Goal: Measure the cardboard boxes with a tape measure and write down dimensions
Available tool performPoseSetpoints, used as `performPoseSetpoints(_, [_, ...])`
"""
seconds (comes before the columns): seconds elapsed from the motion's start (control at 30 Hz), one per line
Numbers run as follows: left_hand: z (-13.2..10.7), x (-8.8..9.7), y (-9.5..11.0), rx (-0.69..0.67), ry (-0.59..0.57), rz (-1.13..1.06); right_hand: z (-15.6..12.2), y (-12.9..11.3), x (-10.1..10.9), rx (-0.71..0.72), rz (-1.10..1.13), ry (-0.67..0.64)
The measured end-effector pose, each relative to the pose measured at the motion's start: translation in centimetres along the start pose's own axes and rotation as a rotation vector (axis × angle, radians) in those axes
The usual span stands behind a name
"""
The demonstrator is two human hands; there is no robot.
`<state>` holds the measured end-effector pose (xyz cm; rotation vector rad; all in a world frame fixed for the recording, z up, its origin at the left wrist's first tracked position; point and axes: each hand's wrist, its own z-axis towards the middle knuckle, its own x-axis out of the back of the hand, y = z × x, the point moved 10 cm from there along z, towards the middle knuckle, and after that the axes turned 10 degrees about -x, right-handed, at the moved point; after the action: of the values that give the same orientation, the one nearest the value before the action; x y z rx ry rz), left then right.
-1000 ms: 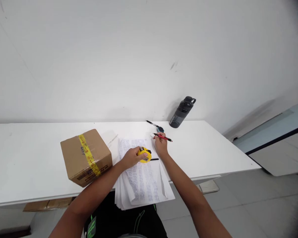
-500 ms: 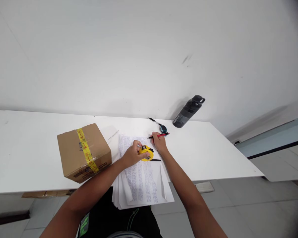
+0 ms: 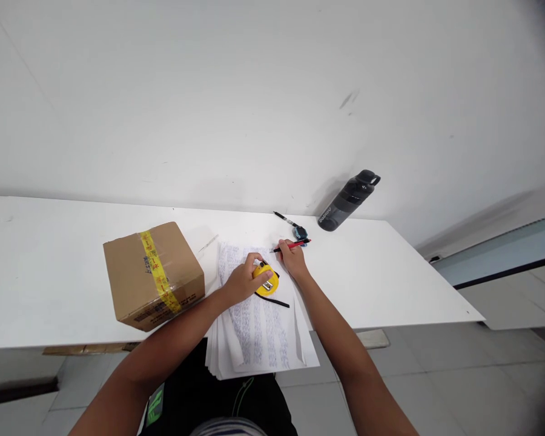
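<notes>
My left hand [image 3: 244,280] is closed around a yellow tape measure [image 3: 267,280], thumb on its face, over a stack of handwritten paper [image 3: 266,339]. A black strap trails from the tape measure to the right. Between the fingers of my right hand [image 3: 292,260] is a red and black pen [image 3: 292,245], its tip pointing left near the top right of the sheets. The stack overhangs the table's front edge, and its top sheet is creased.
A taped cardboard box [image 3: 152,272] stands left of the papers on the white table [image 3: 49,278]. Beyond my right hand lie a black pen [image 3: 285,218] and a dark watch-like object [image 3: 300,232]. A dark water bottle [image 3: 347,201] stands by the wall.
My left hand has turned the tape measure, so its face shows more and its strap now slants down to the right. My right hand keeps its hold on the pen.
</notes>
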<state>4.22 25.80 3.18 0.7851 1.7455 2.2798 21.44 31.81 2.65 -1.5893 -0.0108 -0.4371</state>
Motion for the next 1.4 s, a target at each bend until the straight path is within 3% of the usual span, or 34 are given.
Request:
performPoseSetpoints(0.73, [0.0,0.0,-0.3,0.051,-0.005,0.01,0.2,-0.2,0.6,0.023,-0.042,0.039])
performPoseSetpoints(1.4, [0.0,0.2,0.9,-0.013,-0.014,0.144,0.0,-0.2,0.8,0.022,-0.068,0.051])
